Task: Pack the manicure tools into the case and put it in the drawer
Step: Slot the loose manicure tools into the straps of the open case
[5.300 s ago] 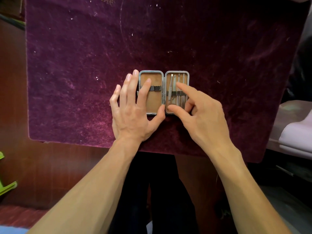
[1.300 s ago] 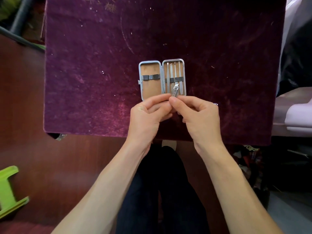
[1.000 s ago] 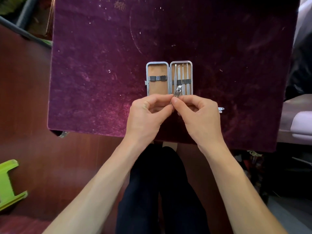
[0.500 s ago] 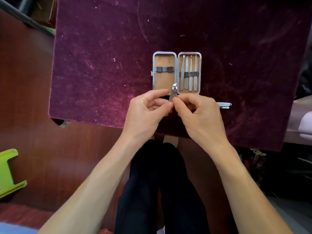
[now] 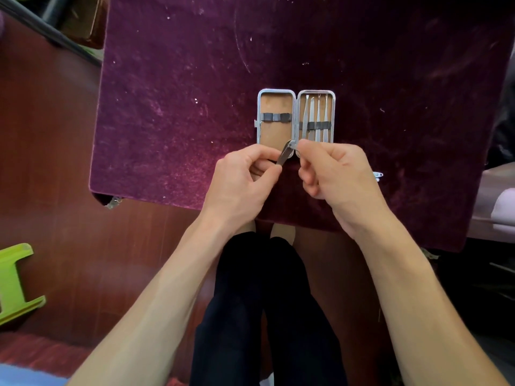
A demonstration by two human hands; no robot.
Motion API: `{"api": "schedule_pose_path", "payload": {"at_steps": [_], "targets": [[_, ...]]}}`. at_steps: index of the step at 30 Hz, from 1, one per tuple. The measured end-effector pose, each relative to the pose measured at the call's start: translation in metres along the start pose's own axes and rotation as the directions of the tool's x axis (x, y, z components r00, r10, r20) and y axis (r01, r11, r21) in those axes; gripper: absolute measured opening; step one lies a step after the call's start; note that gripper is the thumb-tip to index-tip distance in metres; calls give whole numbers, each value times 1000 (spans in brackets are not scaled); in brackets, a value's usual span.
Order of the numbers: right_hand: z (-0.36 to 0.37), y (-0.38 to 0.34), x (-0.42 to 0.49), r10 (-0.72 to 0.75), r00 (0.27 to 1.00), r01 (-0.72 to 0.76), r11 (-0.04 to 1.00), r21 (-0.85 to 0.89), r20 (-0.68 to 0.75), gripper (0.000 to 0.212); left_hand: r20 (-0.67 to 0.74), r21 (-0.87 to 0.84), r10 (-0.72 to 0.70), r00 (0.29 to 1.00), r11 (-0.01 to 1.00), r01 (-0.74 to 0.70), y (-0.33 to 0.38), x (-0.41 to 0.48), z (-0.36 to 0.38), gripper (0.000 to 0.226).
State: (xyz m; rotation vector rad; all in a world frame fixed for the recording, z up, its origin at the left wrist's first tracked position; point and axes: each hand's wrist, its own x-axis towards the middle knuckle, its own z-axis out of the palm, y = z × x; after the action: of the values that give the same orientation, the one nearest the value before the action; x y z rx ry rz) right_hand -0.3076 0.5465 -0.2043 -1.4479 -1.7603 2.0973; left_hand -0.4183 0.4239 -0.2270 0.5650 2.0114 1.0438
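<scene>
The open case (image 5: pixel 274 133) lies flat on the purple velvet table (image 5: pixel 172 107), nearer its front edge than its back, just beyond both hands. Thin metal tools (image 5: pixel 315 118) sit under the strap in its right half; the strap in the left half holds nothing. Just at the case's near edge, a clipper (image 5: pixel 284 155) is held tilted. The left hand (image 5: pixel 242 182) pinches its lower end with curled fingers, and the right hand (image 5: pixel 337 176) pinches its upper end. A small metal tool (image 5: pixel 377 176) lies on the velvet right of the right hand.

Purple velvet cloth (image 5: pixel 167 121), green plastic stool (image 5: pixel 14 282) at lower left, red-brown floor (image 5: pixel 69 190)
</scene>
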Motion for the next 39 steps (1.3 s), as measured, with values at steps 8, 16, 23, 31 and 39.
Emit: {"api": "schedule_pose_path", "payload": {"at_steps": [8, 16, 23, 31, 39], "targets": [[-5, -25, 16, -242, 959, 213, 959, -189, -148, 29, -9, -94, -52, 999, 994, 51, -1, 5, -9, 27], [-5, -32, 30, -347, 936, 343, 865, -367, 57, 16, 33, -134, -88, 996, 987, 92, -2, 14, -19, 12], [6, -33, 39, -350, 936, 332, 855, -399, 31, 7, 19, -184, -81, 996, 979, 84, -8, 18, -19, 12], [13, -37, 44, -349, 936, 312, 885, -346, -50, 10, -35, -362, -101, 994, 929, 81, -12, 20, -12, 16], [8, -38, 51, -404, 915, 365, 839, -404, -12, 3, -55, -426, -103, 993, 902, 70, -6, 22, -9, 18]]}}
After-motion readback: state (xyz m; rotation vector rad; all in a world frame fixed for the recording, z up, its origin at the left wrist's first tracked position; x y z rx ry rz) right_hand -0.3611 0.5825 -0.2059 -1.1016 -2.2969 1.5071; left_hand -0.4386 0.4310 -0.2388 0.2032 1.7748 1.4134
